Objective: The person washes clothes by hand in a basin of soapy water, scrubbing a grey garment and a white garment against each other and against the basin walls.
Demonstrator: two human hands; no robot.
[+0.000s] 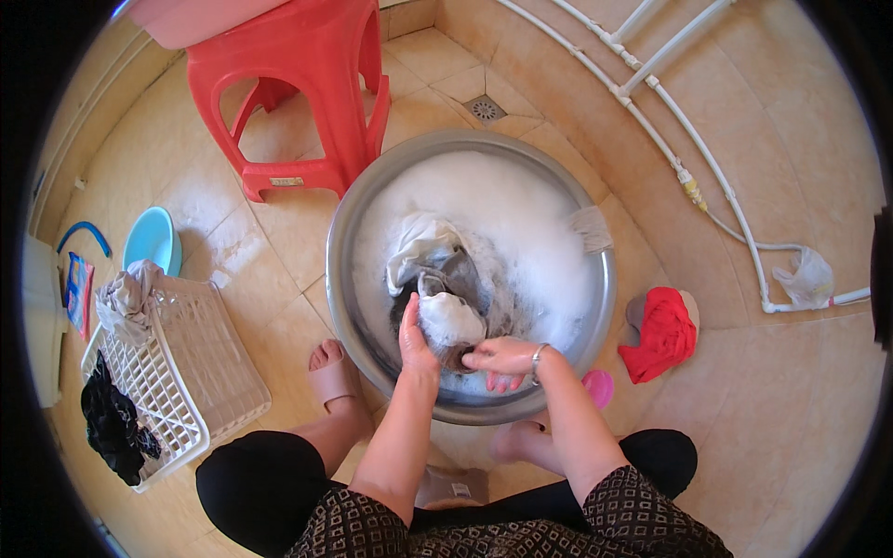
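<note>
A large round metal basin [333, 279] full of white suds [502, 202] stands on the floor before me. In its near half, wet grey-and-white cloth [450, 265] is bunched up, with foam clinging to it. My left hand [417, 343] is upright along the left side of the bundle, thumb hidden and palm against the fabric. From the right, my right hand [501, 357] grips a dark brownish edge of the cloth between thumb and fingers, its lower fingers curled beneath. A bracelet [536, 363] circles the right wrist. The water's depth is hidden by foam.
A red plastic stool [279, 70] bears a pink basin [202, 21]. Left are a white plastic basket [216, 363] with clothes over it and a blue basin [155, 240]. Red cloth [666, 335] lies right, near a pink plastic object [598, 388]. White pipes [687, 118] follow the wall.
</note>
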